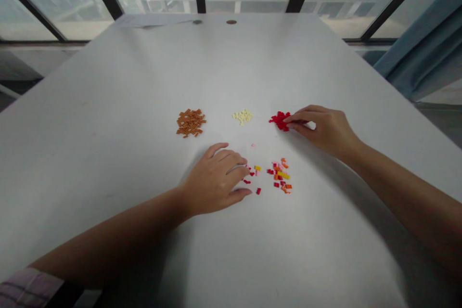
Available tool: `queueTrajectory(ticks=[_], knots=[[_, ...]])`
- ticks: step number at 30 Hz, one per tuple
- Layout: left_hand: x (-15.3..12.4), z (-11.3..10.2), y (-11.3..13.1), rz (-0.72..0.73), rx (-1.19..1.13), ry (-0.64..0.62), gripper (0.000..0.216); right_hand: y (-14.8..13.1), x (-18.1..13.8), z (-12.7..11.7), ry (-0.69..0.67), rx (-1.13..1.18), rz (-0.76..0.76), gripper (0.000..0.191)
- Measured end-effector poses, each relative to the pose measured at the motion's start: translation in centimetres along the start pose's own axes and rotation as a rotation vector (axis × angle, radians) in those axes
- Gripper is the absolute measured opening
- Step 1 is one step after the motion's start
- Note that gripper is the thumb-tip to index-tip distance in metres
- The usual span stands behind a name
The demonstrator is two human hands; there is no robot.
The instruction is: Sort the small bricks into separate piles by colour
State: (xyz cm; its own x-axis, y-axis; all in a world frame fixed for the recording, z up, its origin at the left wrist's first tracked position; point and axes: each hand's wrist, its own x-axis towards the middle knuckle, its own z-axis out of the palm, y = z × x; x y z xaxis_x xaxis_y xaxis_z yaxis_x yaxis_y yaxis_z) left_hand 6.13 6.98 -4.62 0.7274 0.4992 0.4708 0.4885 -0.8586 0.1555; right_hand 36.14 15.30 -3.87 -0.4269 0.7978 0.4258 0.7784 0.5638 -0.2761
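Note:
My right hand (325,127) reaches to a small pile of red bricks (279,120), thumb and fingertips pinched together at the pile's right edge. Whatever is between those fingertips is too small to make out. Palm down, my left hand (218,178) lies on the table with its fingers spread. Its fingertips are beside a few scattered red, pink and yellow bricks (257,168), partly covering them. Just right of these is a mixed pile of red, orange, pink and yellow bricks (280,175). One pink piece (253,145) lies alone above the left hand's fingers.
A pile of brown bricks (191,122) sits left of centre on the white table (126,96). Between it and the red pile are pale yellow pieces (242,116). Two round cable holes and a paper sheet are at the far edge. A blue curtain (422,48) hangs right.

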Motion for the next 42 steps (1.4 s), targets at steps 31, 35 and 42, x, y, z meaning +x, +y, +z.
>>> queueTrajectory(ticks=[31, 35, 42], knots=[[0.0, 0.1, 0.0, -0.008, 0.001, -0.026, 0.024, -9.9, -3.6, -2.5, -0.423, 0.157, -0.366, 0.014], [0.0, 0.1, 0.1, -0.020, 0.006, -0.046, 0.025, -9.4, -3.6, -2.6, -0.464, 0.111, -0.324, 0.016], [0.0, -0.1, 0.1, -0.025, -0.012, -0.034, 0.024, -10.1, -3.2, -3.0, -0.535, 0.093, -0.256, 0.017]])
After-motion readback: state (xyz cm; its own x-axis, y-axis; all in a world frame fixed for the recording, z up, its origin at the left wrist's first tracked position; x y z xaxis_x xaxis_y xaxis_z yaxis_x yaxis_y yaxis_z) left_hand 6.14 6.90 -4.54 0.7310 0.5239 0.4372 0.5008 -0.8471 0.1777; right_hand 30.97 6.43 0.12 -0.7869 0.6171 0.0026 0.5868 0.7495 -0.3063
